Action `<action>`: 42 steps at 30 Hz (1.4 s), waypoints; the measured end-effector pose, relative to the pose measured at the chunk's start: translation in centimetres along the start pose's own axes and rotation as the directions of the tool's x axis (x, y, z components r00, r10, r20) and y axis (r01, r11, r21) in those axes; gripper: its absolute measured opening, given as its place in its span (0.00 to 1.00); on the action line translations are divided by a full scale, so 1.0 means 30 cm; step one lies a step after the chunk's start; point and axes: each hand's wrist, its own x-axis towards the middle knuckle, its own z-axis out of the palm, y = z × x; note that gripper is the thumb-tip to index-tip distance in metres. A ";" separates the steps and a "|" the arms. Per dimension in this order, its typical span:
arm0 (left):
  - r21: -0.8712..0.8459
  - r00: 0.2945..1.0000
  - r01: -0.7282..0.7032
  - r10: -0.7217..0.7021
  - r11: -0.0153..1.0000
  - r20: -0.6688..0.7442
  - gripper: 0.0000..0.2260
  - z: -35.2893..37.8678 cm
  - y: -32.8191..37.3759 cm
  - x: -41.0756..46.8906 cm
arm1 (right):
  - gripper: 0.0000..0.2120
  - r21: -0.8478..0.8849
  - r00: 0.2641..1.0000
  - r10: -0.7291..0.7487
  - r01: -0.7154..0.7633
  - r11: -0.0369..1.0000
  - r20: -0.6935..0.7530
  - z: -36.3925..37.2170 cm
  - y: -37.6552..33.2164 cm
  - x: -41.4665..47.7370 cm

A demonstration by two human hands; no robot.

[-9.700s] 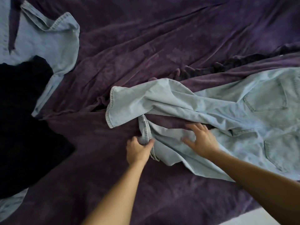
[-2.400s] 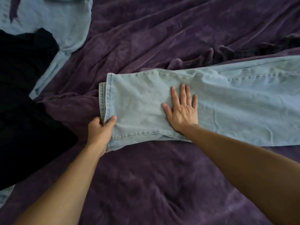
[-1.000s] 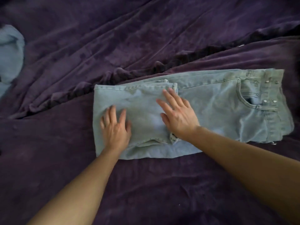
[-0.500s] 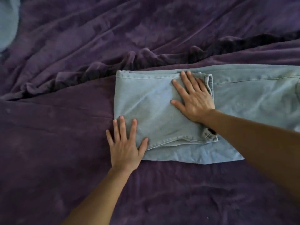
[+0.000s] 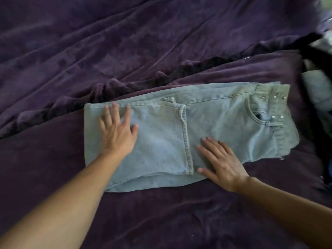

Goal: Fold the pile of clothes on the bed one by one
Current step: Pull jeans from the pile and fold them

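Both released, flat on jeans [image 5: 233,114]; left grip [image 5: 116,133] on folded-over leg [image 5: 161,141]; right grip [image 5: 222,164] beside hem [image 5: 186,139].

One pair of jeans [image 5: 215,123], one purple bedspread [image 5: 125,42]. Two hands: left hand [image 5: 116,137], right hand [image 5: 224,164]. Cannot count the blurred clothes [image 5: 316,90] at right.

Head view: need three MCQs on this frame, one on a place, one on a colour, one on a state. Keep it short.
1. Where does the left hand rest?
A) on the folded-over leg end of the jeans
B) on the waistband
C) on the pocket

2. What colour is the blanket?
A) white
B) purple
C) green

3. How is the right hand?
A) clenched in a fist
B) flat on the jeans, fingers straight
C) raised in the air

Answers:
1. A, it lies on the top layer, left of the hem.
2. B, purple folds surround the jeans.
3. B, it lies palm down just right of the hem.
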 end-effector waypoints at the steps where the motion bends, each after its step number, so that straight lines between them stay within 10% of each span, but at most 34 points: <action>1: -0.031 0.997 -0.075 0.075 0.997 -0.014 0.28 -0.003 0.069 -0.030 | 0.33 0.031 0.992 0.068 -0.065 0.997 -0.106 -0.048 0.049 -0.006; 5: -0.102 0.915 -0.398 0.403 0.912 0.027 0.27 0.025 0.391 -0.135 | 0.32 0.136 0.778 0.516 -0.503 0.853 -0.359 -0.239 0.323 -0.023; 9: -0.195 0.923 -0.318 0.350 0.928 0.159 0.30 0.081 0.553 -0.100 | 0.45 0.570 0.467 0.883 -0.739 0.360 0.047 -0.290 0.515 -0.021; 13: -0.303 0.958 -0.196 0.249 0.933 0.144 0.31 0.059 0.558 -0.005 | 0.30 0.796 0.494 0.804 -0.603 0.043 0.331 -0.279 0.519 0.009; 16: -0.674 0.990 0.015 0.086 0.738 0.116 0.14 -0.025 0.547 0.056 | 0.24 0.848 0.577 0.696 -0.522 -0.088 0.427 -0.364 0.467 0.016; 19: -0.882 0.983 0.181 -0.114 0.435 0.145 0.07 -0.130 0.466 0.072 | 0.15 0.915 0.727 0.594 -0.401 -0.041 0.345 -0.514 0.349 0.019; 24: -0.898 0.911 0.319 -0.358 0.303 0.203 0.10 -0.222 0.134 -0.025 | 0.12 0.974 0.918 0.351 -0.220 0.060 0.186 -0.717 -0.018 0.098; 29: -0.883 0.805 0.410 -0.546 0.228 0.233 0.07 -0.213 -0.284 -0.190 | 0.16 0.786 0.966 0.220 -0.241 0.570 0.136 -0.624 -0.478 0.322; 35: -0.770 0.696 0.558 -0.679 0.309 0.232 0.07 -0.074 -0.705 -0.314 | 0.19 0.539 0.930 0.155 -0.323 0.778 0.334 -0.233 -0.853 0.584; 39: -0.738 0.717 0.537 -0.683 0.409 0.143 0.06 -0.043 -0.701 -0.277 | 0.29 0.633 0.833 0.038 -0.449 0.631 0.553 -0.095 -0.886 0.612; 42: -0.667 0.794 0.400 -0.601 0.628 -0.089 0.11 -0.073 -0.557 -0.193 | 0.16 0.675 0.963 0.132 -0.259 0.690 0.235 -0.115 -0.762 0.602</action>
